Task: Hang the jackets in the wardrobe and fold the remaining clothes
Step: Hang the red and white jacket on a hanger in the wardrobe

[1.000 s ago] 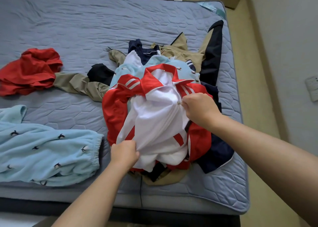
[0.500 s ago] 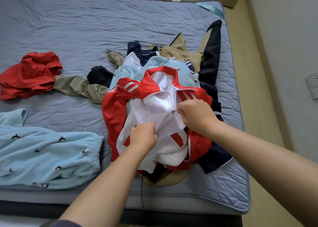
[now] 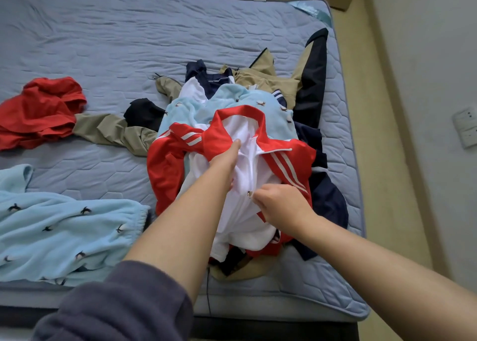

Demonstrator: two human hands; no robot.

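A red jacket [image 3: 165, 170] with white stripes and a white lining lies on top of a clothes pile on the bed. My left hand [image 3: 227, 160] grips the lining near the collar, beside the zip line. My right hand [image 3: 276, 203] pinches the small metal zip pull lower down on the jacket's front. Under the red jacket lie a light blue fleece top [image 3: 232, 100], a beige and navy jacket [image 3: 304, 77] and a dark navy garment [image 3: 327, 201].
Light blue fleece trousers [image 3: 64, 227] with small bird prints lie at the near left. A crumpled red garment [image 3: 41, 110] sits at the left. The grey quilted mattress [image 3: 129, 38] stretches far behind. A wall with a socket [image 3: 467, 126] runs along the right.
My left hand has climbed from the jacket's lower hem up to near the collar. My right hand has moved down the front with the zip pull.
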